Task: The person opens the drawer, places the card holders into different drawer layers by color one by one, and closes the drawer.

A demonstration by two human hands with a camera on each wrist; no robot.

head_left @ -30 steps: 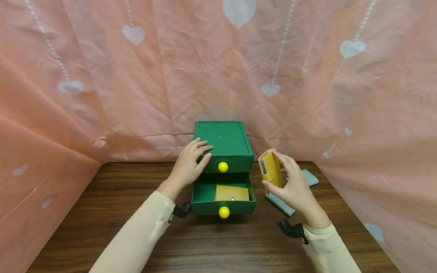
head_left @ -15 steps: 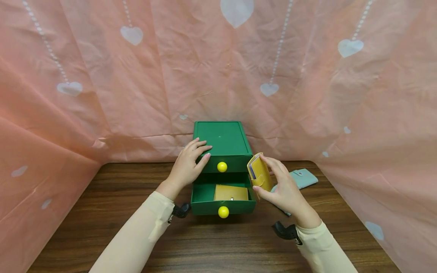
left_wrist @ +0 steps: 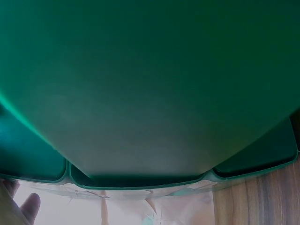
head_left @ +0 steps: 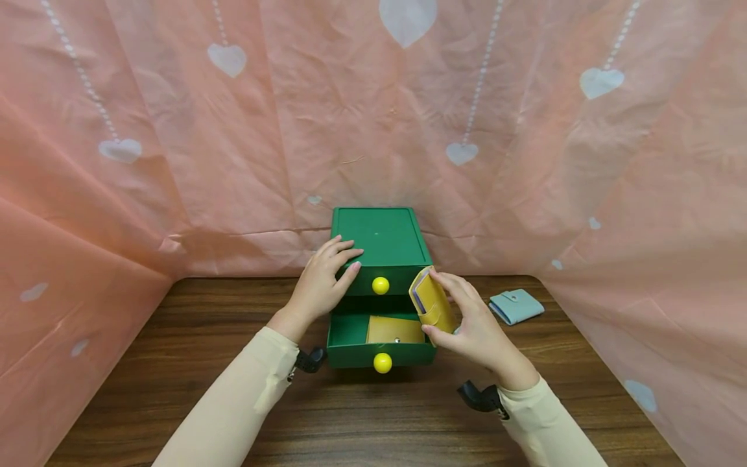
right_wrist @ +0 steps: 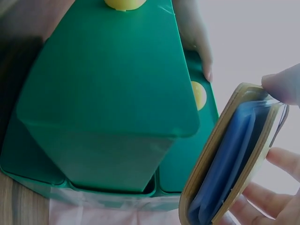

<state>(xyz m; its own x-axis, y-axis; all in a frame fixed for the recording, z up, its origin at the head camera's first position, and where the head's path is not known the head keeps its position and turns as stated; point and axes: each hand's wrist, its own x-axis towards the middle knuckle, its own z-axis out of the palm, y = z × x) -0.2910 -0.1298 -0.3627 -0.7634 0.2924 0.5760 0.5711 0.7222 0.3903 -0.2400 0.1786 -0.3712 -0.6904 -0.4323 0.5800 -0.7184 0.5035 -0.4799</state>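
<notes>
A green two-drawer box (head_left: 379, 237) stands on the table with its lower drawer (head_left: 353, 355) pulled out. My left hand (head_left: 321, 279) rests on the left front of the box's top, fingers spread. My right hand (head_left: 475, 331) pinches a yellow card wallet (head_left: 438, 305) between thumb and fingers, holding it on end at the drawer's right side. In the right wrist view, bluish clear sleeves show inside this card wallet (right_wrist: 229, 159). Another yellow wallet (head_left: 392, 329) with a snap lies in the drawer. The left wrist view is filled mostly by the drawer's green underside (left_wrist: 150, 93).
A light blue snap wallet (head_left: 518, 307) lies on the wooden table (head_left: 373, 421) to the right. A scrap of light blue shows behind my right hand, mostly hidden. Yellow round knobs (head_left: 382, 363) stick out from the drawers. Pink cloth (head_left: 373, 162) hangs behind and at both sides.
My right hand has carried the yellow card wallet left and slightly down, from beside the box to in front of its right corner. The light blue wallet is now fully uncovered. My left hand stays put.
</notes>
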